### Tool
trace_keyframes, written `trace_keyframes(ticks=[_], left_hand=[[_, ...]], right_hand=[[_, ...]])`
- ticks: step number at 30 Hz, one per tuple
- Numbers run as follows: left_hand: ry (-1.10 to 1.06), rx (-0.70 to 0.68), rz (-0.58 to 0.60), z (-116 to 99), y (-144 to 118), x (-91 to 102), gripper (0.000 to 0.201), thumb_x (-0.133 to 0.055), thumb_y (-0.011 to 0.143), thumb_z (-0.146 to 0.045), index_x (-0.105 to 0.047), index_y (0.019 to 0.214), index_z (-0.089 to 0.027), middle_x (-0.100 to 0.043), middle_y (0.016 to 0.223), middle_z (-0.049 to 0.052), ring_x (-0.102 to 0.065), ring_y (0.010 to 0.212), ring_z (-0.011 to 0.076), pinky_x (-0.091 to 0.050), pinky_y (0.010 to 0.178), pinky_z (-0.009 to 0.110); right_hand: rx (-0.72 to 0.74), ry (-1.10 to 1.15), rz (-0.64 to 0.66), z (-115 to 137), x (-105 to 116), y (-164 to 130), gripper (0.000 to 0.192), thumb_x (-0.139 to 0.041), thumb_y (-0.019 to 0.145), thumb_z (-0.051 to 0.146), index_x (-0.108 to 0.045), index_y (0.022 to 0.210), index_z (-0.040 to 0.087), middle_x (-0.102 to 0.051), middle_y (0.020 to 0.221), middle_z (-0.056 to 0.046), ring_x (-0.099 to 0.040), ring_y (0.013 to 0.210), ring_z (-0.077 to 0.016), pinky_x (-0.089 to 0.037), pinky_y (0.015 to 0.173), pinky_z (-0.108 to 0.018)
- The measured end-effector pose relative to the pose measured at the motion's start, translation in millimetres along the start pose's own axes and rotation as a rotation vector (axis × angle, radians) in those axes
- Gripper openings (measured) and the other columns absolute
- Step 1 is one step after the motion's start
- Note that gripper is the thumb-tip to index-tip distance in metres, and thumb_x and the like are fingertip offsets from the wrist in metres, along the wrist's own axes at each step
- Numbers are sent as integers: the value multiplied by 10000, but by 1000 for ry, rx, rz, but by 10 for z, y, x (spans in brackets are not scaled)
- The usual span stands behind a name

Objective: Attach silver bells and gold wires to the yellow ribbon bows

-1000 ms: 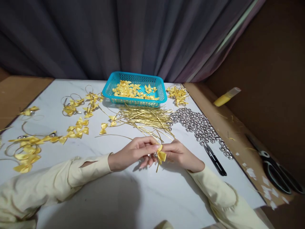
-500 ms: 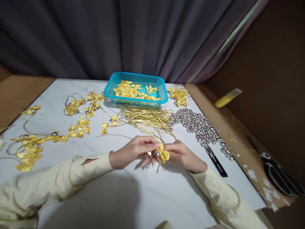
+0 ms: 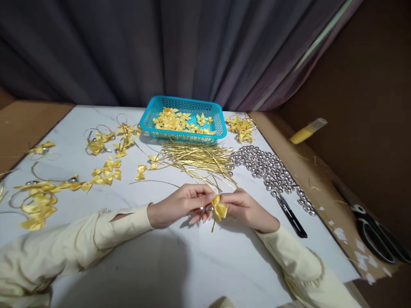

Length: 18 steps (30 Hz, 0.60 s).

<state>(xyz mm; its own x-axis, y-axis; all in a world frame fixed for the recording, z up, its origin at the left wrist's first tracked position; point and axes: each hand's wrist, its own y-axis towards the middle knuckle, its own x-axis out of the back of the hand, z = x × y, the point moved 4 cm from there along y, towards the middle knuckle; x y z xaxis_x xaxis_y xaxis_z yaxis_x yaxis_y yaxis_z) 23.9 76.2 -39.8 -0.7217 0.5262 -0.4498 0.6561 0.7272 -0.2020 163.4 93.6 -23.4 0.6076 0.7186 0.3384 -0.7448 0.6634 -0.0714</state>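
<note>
1. Pinched from both sides, one yellow bow (image 3: pixel 220 210) sits between my two hands, above the near part of the white tabletop (image 3: pixel 208 265); thumb and fingers of my left hand (image 3: pixel 184 204) close at its upper left edge, the lower fingers loosely curled; thumb and forefinger of my right hand (image 3: pixel 245 209) close at its right side, the fingertips partly hidden behind it.

2. Beside the bow, just under my left thumb, shows a silver bell (image 3: pixel 210 208); a short gold cord end (image 3: pixel 213 227) pokes out below; so this piece has all three parts together, though I judge it unfinished, being in both hands; whether its knot is tight I cannot tell.

3. Beyond my hands lie loose gold cords (image 3: pixel 199 158) in a heap; to their right, a spread of silver bells (image 3: pixel 260 164); these look unused, with plenty left.

4. Farther out, the blue basket (image 3: pixel 189 136) holds many bows (image 3: pixel 170 121), apparently without cord or bell; that stock seems unworked.

5. To the left, bow pieces with cord loops and bells (image 3: pixel 99 143) lie in clusters; another cluster (image 3: pixel 240 128) lies right of the basket; these look done, though I cannot count them.
</note>
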Motion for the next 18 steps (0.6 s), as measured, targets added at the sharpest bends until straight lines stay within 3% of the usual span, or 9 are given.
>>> trace_keyframes(ticks=[11, 18], left_hand=[[-32, 9, 6, 11, -5, -9, 272, -559, 841, -391, -571, 810, -121, -531, 564, -25, -415, 395, 32, -312, 367, 135], [68, -18, 21, -28, -9, -14, 288, -531, 854, -404, -574, 817, -121, -557, 581, -18, -410, 368, 29, -295, 374, 155]], right_hand=[[4, -52, 3, -15, 7, -2, 454, -444, 883, 451, -670, 749, 81, -430, 472, 32, -300, 440, -56, -251, 415, -185], [4, -84, 7, 10, 12, -12, 469, -427, 884, 471, -668, 754, 91, -508, 519, 8, -341, 468, -67, -280, 444, -193]])
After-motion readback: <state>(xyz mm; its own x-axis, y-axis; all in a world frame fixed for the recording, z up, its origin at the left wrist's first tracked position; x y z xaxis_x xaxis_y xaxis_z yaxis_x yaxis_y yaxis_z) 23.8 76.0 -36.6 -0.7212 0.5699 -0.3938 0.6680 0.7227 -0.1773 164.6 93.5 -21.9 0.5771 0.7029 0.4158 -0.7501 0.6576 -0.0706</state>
